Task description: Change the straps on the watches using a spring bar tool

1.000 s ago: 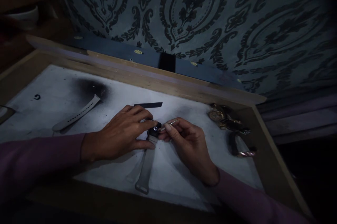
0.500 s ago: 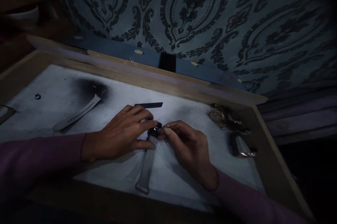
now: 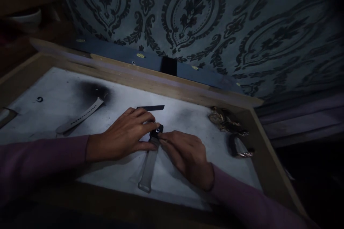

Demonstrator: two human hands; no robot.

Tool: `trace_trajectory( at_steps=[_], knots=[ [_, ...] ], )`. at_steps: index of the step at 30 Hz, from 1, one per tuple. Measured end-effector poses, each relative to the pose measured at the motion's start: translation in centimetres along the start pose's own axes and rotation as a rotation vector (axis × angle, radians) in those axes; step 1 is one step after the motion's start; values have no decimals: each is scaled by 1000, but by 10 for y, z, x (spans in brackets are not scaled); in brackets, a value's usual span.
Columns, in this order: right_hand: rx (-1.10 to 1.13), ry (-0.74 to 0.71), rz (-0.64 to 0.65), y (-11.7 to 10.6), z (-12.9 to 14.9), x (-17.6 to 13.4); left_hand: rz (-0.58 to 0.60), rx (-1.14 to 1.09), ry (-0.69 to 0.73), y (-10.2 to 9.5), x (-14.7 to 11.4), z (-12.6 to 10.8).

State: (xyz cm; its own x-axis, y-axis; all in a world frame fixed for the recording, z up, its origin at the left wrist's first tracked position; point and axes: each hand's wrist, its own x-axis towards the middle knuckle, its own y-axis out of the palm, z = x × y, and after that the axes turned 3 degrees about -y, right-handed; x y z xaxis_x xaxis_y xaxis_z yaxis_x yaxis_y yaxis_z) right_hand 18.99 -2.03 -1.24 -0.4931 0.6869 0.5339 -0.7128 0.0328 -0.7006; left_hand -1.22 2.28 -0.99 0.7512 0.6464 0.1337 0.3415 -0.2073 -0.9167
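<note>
A dark smartwatch (image 3: 158,130) lies back up on the white lining, a small round glint showing on it. Its pale translucent strap (image 3: 148,171) stretches toward me and ends in a loop. My left hand (image 3: 120,136) grips the watch, index finger on its upper end and thumb by the strap joint. Fingers pinched, my right hand (image 3: 186,153) meets the watch's right edge; whatever it pinches is too small or hidden to name. A loose light strap (image 3: 80,116) with a row of holes lies left of my hands. Just beyond my left fingers is a dark flat strip (image 3: 154,108).
Wooden walls (image 3: 172,85) frame this drawer-like tray. Several wristwatches (image 3: 220,118) lie by its right side, with another dark-strapped watch (image 3: 239,146) nearer me. A small black curl (image 3: 39,99) rests at the left. Patterned wallpaper (image 3: 193,10) rises behind.
My right hand has turned, knuckles more upward, and its fingertips have moved slightly left and down along the watch's edge. The left hand keeps its grip. The view has shifted slightly.
</note>
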Motion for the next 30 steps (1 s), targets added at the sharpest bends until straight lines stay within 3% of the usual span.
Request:
trace_trajectory(
  at_steps=[4, 8, 11, 22, 30],
  knots=[
    [147, 232, -45, 1, -5, 0, -1, 12, -6, -1, 0, 0],
    [501, 509, -99, 4, -10, 3, -5, 15, -5, -1, 1, -1],
    [668, 628, -113, 6, -13, 3, -5, 12, -8, -1, 1, 0],
    [858, 772, -129, 0, -18, 10, 12, 4, -14, -2, 1, -1],
    [812, 687, -93, 2, -18, 7, 3, 16, -1, -1, 1, 0]
  ],
)
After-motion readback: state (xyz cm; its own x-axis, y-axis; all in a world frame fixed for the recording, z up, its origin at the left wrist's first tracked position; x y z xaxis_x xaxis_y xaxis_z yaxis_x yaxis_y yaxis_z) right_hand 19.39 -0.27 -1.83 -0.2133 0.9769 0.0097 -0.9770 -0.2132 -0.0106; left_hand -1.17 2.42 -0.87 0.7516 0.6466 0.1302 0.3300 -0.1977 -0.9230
